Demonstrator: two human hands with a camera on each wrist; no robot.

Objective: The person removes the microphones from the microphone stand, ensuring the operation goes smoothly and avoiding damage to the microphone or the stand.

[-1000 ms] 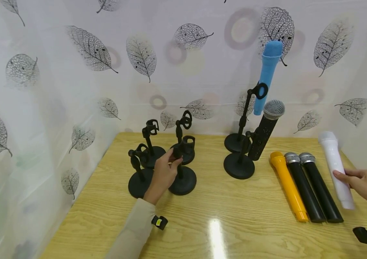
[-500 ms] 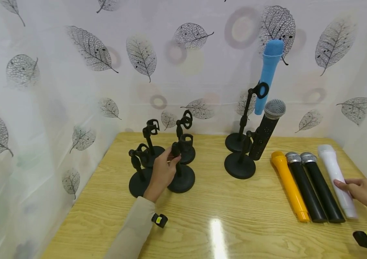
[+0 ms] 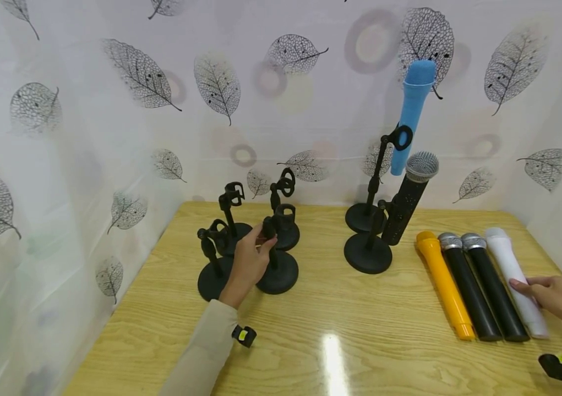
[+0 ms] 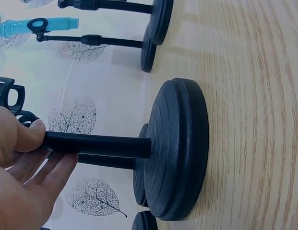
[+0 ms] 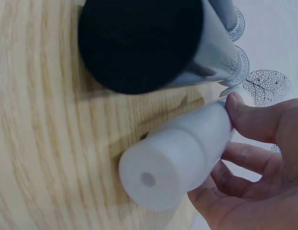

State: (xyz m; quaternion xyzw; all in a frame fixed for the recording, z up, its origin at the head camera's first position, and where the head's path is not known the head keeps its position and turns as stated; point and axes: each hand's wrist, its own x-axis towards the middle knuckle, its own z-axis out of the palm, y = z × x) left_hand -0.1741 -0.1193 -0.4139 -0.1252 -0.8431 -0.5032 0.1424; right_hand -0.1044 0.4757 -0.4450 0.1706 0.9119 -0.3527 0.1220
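Note:
My left hand [image 3: 248, 261] grips the upper pole of a black tabletop microphone stand [image 3: 278, 274], fingers and thumb round it. In the left wrist view the stand's round base [image 4: 180, 148] is down on the table, its ring clip [image 4: 13, 96] beyond my thumb. My right hand [image 3: 560, 302] pinches a white microphone [image 3: 503, 250] between thumb and fingers at the right end of a row. In the right wrist view the white microphone's flat end [image 5: 149, 177] lies close over the wood, beside a black microphone's dark end [image 5: 139, 45].
Several other black stands [image 3: 213, 280] cluster round my left hand. At the back a blue microphone [image 3: 412, 110] and a black one with a silver head [image 3: 404, 209] sit in two stands [image 3: 367, 254]. An orange microphone [image 3: 444, 291] and two black ones [image 3: 494, 291] lie left of the white one.
My right hand has lowered the white microphone to the table alongside the black ones. The stand in my left hand has shifted slightly left and back.

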